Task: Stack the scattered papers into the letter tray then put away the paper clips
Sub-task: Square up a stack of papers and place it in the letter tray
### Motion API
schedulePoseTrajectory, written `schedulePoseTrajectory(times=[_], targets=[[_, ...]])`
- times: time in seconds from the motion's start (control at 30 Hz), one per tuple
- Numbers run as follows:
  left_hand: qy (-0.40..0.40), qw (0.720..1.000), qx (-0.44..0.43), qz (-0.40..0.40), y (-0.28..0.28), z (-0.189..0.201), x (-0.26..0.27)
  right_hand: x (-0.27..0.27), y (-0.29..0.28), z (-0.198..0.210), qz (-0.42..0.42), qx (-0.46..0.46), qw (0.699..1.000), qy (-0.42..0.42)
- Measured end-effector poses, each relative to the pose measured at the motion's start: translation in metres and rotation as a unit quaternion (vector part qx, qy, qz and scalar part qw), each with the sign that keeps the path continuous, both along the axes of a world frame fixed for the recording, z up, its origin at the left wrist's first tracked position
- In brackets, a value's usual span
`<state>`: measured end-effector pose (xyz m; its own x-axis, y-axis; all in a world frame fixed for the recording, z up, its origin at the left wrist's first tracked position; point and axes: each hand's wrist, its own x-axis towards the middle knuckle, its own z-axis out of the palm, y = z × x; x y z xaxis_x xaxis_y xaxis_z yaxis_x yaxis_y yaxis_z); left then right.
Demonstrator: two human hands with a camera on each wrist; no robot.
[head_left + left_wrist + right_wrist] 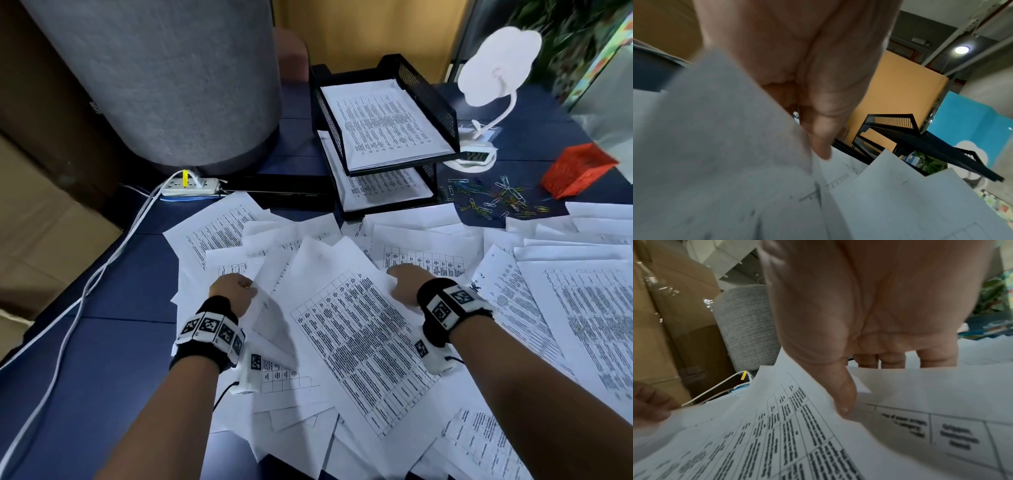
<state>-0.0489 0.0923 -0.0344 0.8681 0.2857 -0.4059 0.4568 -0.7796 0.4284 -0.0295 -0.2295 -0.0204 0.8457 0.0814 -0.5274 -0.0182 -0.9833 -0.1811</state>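
Scattered papers [565, 308] with printed tables cover the dark blue table. My left hand [245, 287] pinches the left edge of a loose bundle of sheets [356, 329] in the middle of the pile, thumb on top [821, 146]. My right hand [399, 278] grips the bundle's far right edge, with its thumb [844, 402] on the printed top sheet [777, 434] and its fingers underneath. The black mesh two-tier letter tray [435, 102] stands beyond, with papers in both tiers. Coloured paper clips [496, 200] lie scattered to its right.
A red mesh container [579, 169] lies tipped beside the clips. A white cloud-shaped lamp [493, 68] stands behind them. A grey fabric cylinder [164, 75] fills the back left, with a power strip [190, 186] and white cables [102, 270] in front of it.
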Motion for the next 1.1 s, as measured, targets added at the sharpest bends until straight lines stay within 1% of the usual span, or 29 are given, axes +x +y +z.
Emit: schedulePoseTrajectory(times=[0.1,0.13,0.17,0.23,0.3,0.33,0.4,0.43,0.5,0.57,0.63,0.7,0.73,0.8,0.87,0.93,0.97,1.03,1.1], targets=[[0.041,0.997,-0.008,-0.064,-0.002,0.005,0.002,0.001,0.003,0.004,0.013,-0.02,1.0,-0.007],[0.032,0.996,-0.017,-0.08,-0.004,0.006,0.002,0.001,0.005,0.006,0.011,-0.021,1.0,-0.007],[0.005,0.996,-0.035,-0.083,-0.005,0.006,0.001,0.001,0.006,0.006,0.006,-0.022,1.0,-0.007],[-0.078,0.99,-0.1,-0.065,-0.008,0.008,-0.002,0.003,0.007,0.006,-0.008,-0.011,1.0,-0.013],[-0.14,0.971,-0.189,-0.038,-0.011,0.013,-0.004,0.005,0.006,0.005,-0.045,0.034,0.998,-0.039],[-0.155,0.962,-0.221,-0.037,-0.012,0.017,-0.004,0.005,0.006,0.005,-0.075,0.08,0.992,-0.056],[-0.176,0.951,-0.247,-0.051,-0.014,0.027,-0.004,0.005,0.005,0.003,-0.139,0.192,0.968,-0.079],[-0.188,0.946,-0.258,-0.055,-0.016,0.031,-0.003,0.006,0.004,0.003,-0.159,0.228,0.957,-0.079],[-0.209,0.932,-0.291,-0.049,-0.018,0.038,0.001,0.005,0.005,0.006,-0.162,0.249,0.953,-0.062],[-0.228,0.923,-0.307,-0.038,-0.018,0.04,0.006,0.006,0.006,0.008,-0.164,0.264,0.949,-0.055],[-0.255,0.926,-0.279,0.001,-0.017,0.039,0.009,0.006,0.004,0.009,-0.186,0.321,0.926,-0.061],[-0.28,0.927,-0.237,0.074,-0.017,0.037,0.009,0.007,-0.001,0.011,-0.218,0.382,0.894,-0.083],[-0.284,0.923,-0.237,0.11,-0.018,0.037,0.009,0.006,-0.003,0.012,-0.232,0.411,0.877,-0.092],[-0.256,0.906,-0.301,0.153,-0.022,0.034,0.009,0.007,-0.007,0.016,-0.262,0.465,0.839,-0.106],[-0.206,0.891,-0.375,0.148,-0.032,0.031,0.01,0.008,-0.006,0.022,-0.27,0.503,0.813,-0.112],[-0.177,0.891,-0.403,0.113,-0.049,0.034,0.012,0.01,-0.001,0.031,-0.266,0.535,0.792,-0.123],[-0.175,0.889,-0.412,0.098,-0.057,0.037,0.013,0.011,0.002,0.035,-0.266,0.559,0.775,-0.129],[-0.194,0.878,-0.429,0.085,-0.07,0.045,0.014,0.013,0.008,0.046,-0.266,0.595,0.743,-0.153],[-0.247,0.879,-0.4,0.082,-0.075,0.049,0.02,0.014,0.015,0.061,-0.26,0.605,0.727,-0.192]])
